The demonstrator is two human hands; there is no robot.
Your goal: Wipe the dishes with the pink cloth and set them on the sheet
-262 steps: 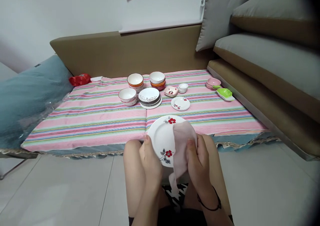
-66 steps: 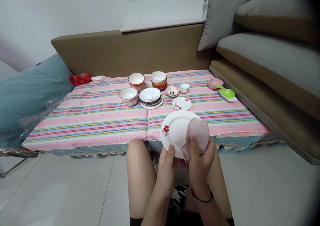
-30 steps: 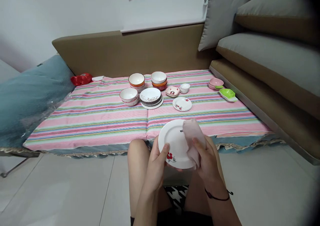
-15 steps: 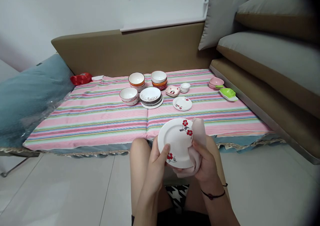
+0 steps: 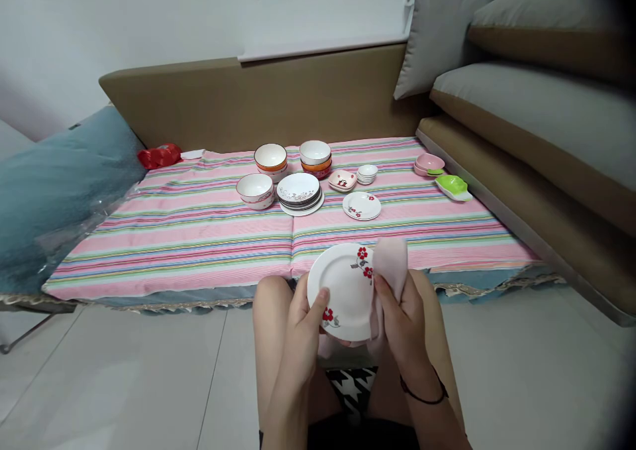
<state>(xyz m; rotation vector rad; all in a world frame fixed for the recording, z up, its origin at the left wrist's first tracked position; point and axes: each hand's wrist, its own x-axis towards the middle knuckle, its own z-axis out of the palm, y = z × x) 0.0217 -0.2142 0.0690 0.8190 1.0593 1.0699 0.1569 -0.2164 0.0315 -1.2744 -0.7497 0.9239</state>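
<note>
Above my knees is a round white plate [image 5: 342, 294] with red flowers and grey leaves, its face tilted toward me. My left hand [image 5: 307, 314] grips its left edge, thumb on the upper face and fingers underneath. A pale pink cloth [image 5: 391, 264] wraps the plate's right edge. My right hand [image 5: 402, 317] is closed on this cloth, pinching the rim through it; some of its fingers are hidden behind. Beyond them, matching flowered plates [image 5: 362, 206] lie stacked on the striped cover.
On the striped cover [image 5: 199, 238] stand a stack of dark-edged plates [image 5: 298, 188], several bowls [image 5: 255, 188], a panda dish [image 5: 342, 181], small white dishes [image 5: 367, 173], pink bowls [image 5: 430, 164] and a green leaf-shaped dish [image 5: 453, 186]. Cushions [image 5: 536, 105] pile up at the right.
The plate has shifted slightly left and down with both hands. My right hand and the cloth have turned at its right edge, and the cloth now stands up more beside the flowers.
</note>
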